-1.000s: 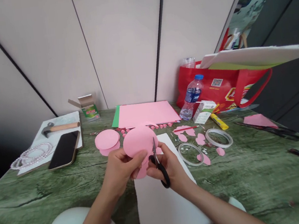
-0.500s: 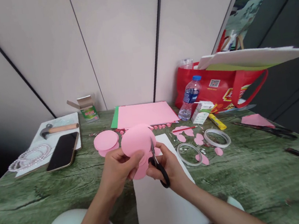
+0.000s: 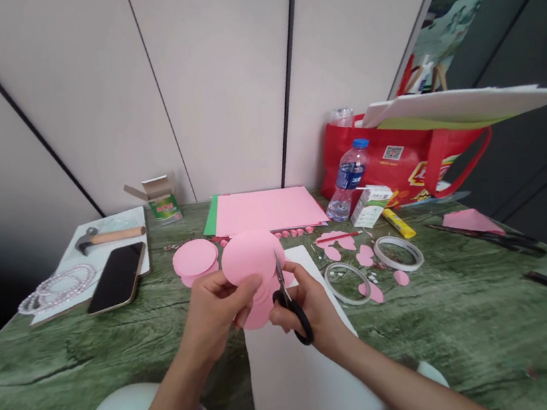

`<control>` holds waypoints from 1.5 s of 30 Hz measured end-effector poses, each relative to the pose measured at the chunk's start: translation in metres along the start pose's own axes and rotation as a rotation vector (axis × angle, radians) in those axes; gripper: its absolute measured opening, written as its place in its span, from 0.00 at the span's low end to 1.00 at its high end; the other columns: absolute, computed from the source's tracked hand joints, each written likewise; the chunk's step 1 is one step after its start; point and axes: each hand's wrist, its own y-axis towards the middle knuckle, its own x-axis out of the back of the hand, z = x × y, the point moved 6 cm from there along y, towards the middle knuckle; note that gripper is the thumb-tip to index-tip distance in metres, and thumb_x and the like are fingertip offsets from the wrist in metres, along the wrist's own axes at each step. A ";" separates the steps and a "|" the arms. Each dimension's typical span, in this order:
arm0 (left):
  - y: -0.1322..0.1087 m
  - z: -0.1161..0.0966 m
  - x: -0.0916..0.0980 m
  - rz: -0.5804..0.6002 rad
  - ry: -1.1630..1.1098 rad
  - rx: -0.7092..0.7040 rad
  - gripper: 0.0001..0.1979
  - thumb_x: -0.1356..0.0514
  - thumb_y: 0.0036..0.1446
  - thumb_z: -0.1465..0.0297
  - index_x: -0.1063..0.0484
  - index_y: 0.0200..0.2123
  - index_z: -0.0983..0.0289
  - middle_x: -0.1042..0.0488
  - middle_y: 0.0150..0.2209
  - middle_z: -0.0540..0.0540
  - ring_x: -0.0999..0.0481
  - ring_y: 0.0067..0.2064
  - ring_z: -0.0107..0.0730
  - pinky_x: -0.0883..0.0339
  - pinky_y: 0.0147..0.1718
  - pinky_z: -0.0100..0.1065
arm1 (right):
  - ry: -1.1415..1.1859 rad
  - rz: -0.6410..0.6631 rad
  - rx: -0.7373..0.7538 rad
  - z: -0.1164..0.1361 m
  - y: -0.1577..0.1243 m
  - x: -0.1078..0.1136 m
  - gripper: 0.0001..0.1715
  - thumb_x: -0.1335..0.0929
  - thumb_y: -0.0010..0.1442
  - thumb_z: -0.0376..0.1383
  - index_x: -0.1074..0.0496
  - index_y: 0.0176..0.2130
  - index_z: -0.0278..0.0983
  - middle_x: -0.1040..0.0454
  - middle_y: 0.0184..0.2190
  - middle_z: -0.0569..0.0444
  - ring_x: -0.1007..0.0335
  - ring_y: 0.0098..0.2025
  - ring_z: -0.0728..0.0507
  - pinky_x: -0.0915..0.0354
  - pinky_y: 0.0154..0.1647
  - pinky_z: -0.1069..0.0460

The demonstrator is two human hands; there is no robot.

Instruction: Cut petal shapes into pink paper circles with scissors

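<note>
Between thumb and fingers, my left hand (image 3: 221,306) pinches a round pink paper disc (image 3: 247,257), held up over the table. My right hand (image 3: 311,304) has its fingers in the black handles of a pair of scissors (image 3: 299,319). The blades point up and lie against the disc's right edge; I cannot tell how far they are parted. Below the disc, more pink paper rounds (image 3: 256,316) rest above a white sheet (image 3: 296,377). A stack of pink discs (image 3: 194,258) lies to the left of my left hand.
Rolls of tape (image 3: 398,254), pink scraps (image 3: 365,255) and a red pencil (image 3: 339,237) lie right. Behind stand a water bottle (image 3: 348,181) and red bag (image 3: 400,168). Pink sheets (image 3: 269,209) lie at the back. A phone (image 3: 116,278) and hammer (image 3: 111,236) are left.
Both hands keep almost the same pose, with the disc and scissors nearly unmoved. The whole view has shifted very slightly.
</note>
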 end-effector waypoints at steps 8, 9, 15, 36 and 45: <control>-0.001 -0.002 -0.001 0.009 -0.060 0.016 0.12 0.41 0.47 0.69 0.37 0.16 0.66 0.40 0.11 0.43 0.45 0.11 0.15 0.53 0.11 0.22 | -0.062 -0.015 -0.037 -0.002 0.000 0.000 0.31 0.29 0.40 0.34 0.46 0.42 0.38 0.36 0.13 0.66 0.43 0.14 0.53 0.45 0.13 0.59; -0.001 -0.002 -0.003 0.023 -0.084 0.038 0.12 0.42 0.48 0.69 0.37 0.17 0.66 0.39 0.12 0.44 0.44 0.11 0.15 0.53 0.10 0.22 | -0.067 -0.014 -0.040 -0.003 0.001 -0.001 0.31 0.29 0.41 0.35 0.46 0.42 0.38 0.36 0.13 0.66 0.43 0.14 0.53 0.45 0.13 0.59; -0.001 0.005 -0.008 0.020 -0.035 0.083 0.16 0.41 0.46 0.67 0.38 0.12 0.68 0.39 0.10 0.46 0.44 0.12 0.16 0.53 0.11 0.22 | -0.050 0.010 -0.026 0.001 0.000 -0.007 0.30 0.30 0.40 0.33 0.46 0.41 0.38 0.35 0.14 0.65 0.42 0.15 0.53 0.45 0.15 0.59; -0.004 0.002 -0.003 -0.011 0.062 0.077 0.16 0.40 0.44 0.67 0.41 0.12 0.66 0.45 0.09 0.44 0.48 0.12 0.16 0.57 0.11 0.23 | -0.026 0.006 -0.007 0.002 0.000 -0.002 0.31 0.29 0.40 0.32 0.45 0.42 0.38 0.37 0.14 0.67 0.44 0.15 0.55 0.48 0.15 0.61; -0.003 -0.004 -0.003 0.004 0.050 0.018 0.16 0.41 0.46 0.69 0.40 0.12 0.66 0.44 0.08 0.43 0.48 0.11 0.15 0.54 0.11 0.23 | -0.081 -0.022 -0.030 0.003 0.000 -0.002 0.30 0.30 0.40 0.34 0.45 0.42 0.37 0.37 0.12 0.67 0.45 0.13 0.53 0.46 0.13 0.59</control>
